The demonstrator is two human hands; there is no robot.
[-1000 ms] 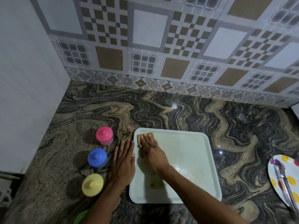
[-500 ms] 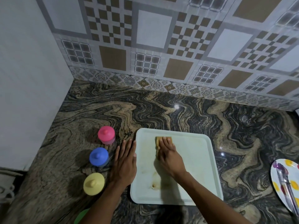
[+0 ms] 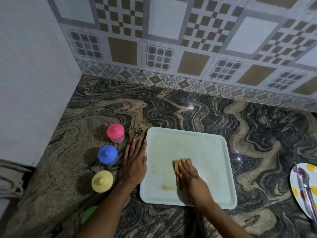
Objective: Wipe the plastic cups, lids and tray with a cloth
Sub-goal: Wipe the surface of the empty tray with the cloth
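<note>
The pale tray [image 3: 188, 145] lies flat on the counter [image 3: 188, 109], well away from the back edge under the tiled wall [image 3: 164, 31]. The right hand [image 3: 190, 176] presses a folded tan cloth [image 3: 177, 163] onto the tray's floor. Its grip is flat, fingers straight and close together on top of the cloth, and it hides most of the cloth. A brownish smear [image 3: 167, 187] marks the tray floor just left of that wrist.

The left hand [image 3: 135, 162] lies palm-down on the counter against the tray's left rim, its grip flat with straight fingers, holding nothing. It sits between the tray and three lidded cups lined up toward the counter's left edge: pink cup [image 3: 115, 133] farthest back, blue cup [image 3: 107, 155] in the middle, yellow cup [image 3: 102, 181] nearest the front. A green round thing [image 3: 90, 214] is partly hidden by the left forearm. At the counter's right edge a spotted plate [image 3: 295, 179] carries a long utensil [image 3: 305, 191].
</note>
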